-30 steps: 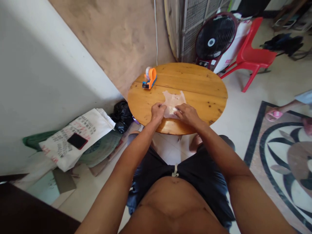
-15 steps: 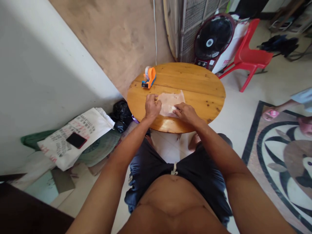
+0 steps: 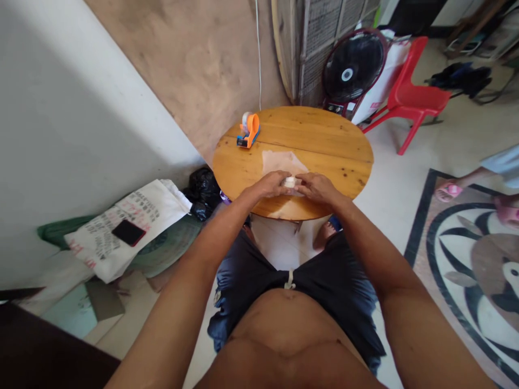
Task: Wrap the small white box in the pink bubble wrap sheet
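On the round wooden table (image 3: 344, 140) lies a thin, pale, see-through sheet (image 3: 279, 160), its near part beneath my hands. A small white object (image 3: 289, 182) sits on the sheet; its kind is too small to make out. From the left, my left hand (image 3: 274, 184) closes its fingers on the object's side. My right hand (image 3: 317, 187) grips it from the opposite side, thumb and fingers curled. Farther back at the left stands an orange and blue tape dispenser (image 3: 250, 131) with a roll of tape in it, apart from both hands.
A red chair (image 3: 421, 97) and a dark round fan (image 3: 354, 65) stand beyond the table at the right. A phone (image 3: 128, 232) lies on a white printed sack (image 3: 158, 205) at the left, near black bags (image 3: 203, 189). Another person's foot (image 3: 448, 190) shows at the far right.
My left hand has moved right and nearer to me, from the sheet's left edge to the small white object. My right hand has shifted slightly right. The sheet's near part is now more covered.
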`<state>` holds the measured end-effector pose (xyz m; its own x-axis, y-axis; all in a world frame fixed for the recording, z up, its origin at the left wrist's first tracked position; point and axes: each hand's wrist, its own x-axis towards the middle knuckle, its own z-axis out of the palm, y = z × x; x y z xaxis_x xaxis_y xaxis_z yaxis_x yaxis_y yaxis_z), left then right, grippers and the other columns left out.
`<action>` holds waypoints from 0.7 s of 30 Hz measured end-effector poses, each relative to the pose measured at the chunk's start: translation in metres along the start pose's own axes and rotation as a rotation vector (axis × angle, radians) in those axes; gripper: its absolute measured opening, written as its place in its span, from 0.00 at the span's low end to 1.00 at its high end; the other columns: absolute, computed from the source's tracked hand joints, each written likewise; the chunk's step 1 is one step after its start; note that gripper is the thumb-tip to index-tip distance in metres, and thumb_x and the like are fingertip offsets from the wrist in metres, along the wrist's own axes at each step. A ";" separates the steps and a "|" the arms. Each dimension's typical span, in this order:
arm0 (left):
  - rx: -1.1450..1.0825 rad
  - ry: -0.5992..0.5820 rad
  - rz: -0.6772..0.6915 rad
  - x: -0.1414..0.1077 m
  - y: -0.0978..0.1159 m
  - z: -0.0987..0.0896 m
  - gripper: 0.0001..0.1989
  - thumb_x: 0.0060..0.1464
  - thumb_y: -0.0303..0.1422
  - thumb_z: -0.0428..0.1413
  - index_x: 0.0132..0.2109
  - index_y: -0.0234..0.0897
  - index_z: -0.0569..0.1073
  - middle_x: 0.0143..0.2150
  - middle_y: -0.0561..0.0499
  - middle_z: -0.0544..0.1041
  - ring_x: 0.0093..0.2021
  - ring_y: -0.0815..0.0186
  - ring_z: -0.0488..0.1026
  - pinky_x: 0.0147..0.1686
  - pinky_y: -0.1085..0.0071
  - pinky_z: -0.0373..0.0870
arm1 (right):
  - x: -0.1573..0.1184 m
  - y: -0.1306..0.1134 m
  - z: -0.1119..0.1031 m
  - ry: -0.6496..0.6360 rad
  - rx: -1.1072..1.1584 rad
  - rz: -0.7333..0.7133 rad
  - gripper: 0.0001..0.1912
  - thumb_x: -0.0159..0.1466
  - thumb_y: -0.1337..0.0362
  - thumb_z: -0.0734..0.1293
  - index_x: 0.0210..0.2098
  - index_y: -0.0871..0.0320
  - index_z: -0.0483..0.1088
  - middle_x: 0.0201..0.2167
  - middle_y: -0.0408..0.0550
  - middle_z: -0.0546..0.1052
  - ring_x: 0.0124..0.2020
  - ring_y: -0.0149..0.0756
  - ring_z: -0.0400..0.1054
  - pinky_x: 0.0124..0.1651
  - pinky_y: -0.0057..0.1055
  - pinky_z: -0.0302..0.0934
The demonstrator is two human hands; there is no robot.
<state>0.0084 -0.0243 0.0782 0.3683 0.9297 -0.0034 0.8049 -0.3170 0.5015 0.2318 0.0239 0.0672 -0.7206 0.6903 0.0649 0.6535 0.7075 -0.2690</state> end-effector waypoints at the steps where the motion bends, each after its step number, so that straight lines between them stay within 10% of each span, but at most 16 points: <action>1: 0.005 0.008 -0.014 -0.001 0.000 0.001 0.27 0.56 0.38 0.62 0.61 0.32 0.72 0.58 0.40 0.78 0.55 0.55 0.76 0.57 0.62 0.72 | -0.001 0.006 -0.001 -0.023 -0.026 0.000 0.27 0.70 0.50 0.63 0.63 0.58 0.71 0.54 0.59 0.80 0.55 0.51 0.73 0.55 0.39 0.63; 7: 0.011 0.002 -0.041 0.002 0.001 0.002 0.27 0.54 0.36 0.63 0.59 0.30 0.73 0.56 0.40 0.78 0.53 0.56 0.76 0.55 0.64 0.72 | -0.013 0.021 -0.014 -0.148 -0.150 0.002 0.20 0.65 0.54 0.68 0.50 0.59 0.78 0.48 0.61 0.78 0.51 0.53 0.72 0.52 0.42 0.64; 15: -0.041 0.047 0.010 0.000 -0.007 0.009 0.24 0.53 0.35 0.62 0.57 0.36 0.74 0.51 0.46 0.79 0.48 0.59 0.76 0.51 0.66 0.71 | -0.047 -0.004 -0.021 0.079 0.324 -0.329 0.14 0.66 0.53 0.67 0.42 0.56 0.75 0.56 0.57 0.77 0.55 0.48 0.73 0.56 0.41 0.66; 21: -0.050 -0.037 -0.049 0.001 -0.002 -0.001 0.30 0.52 0.42 0.62 0.60 0.33 0.74 0.52 0.43 0.80 0.49 0.55 0.78 0.51 0.64 0.73 | -0.020 -0.014 -0.008 0.137 0.617 0.019 0.18 0.70 0.56 0.59 0.49 0.58 0.74 0.40 0.51 0.83 0.33 0.37 0.75 0.41 0.35 0.69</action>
<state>0.0066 -0.0224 0.0780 0.3463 0.9362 -0.0602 0.7988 -0.2606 0.5422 0.2384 0.0011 0.0770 -0.6476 0.7437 0.1661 0.3825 0.5057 -0.7733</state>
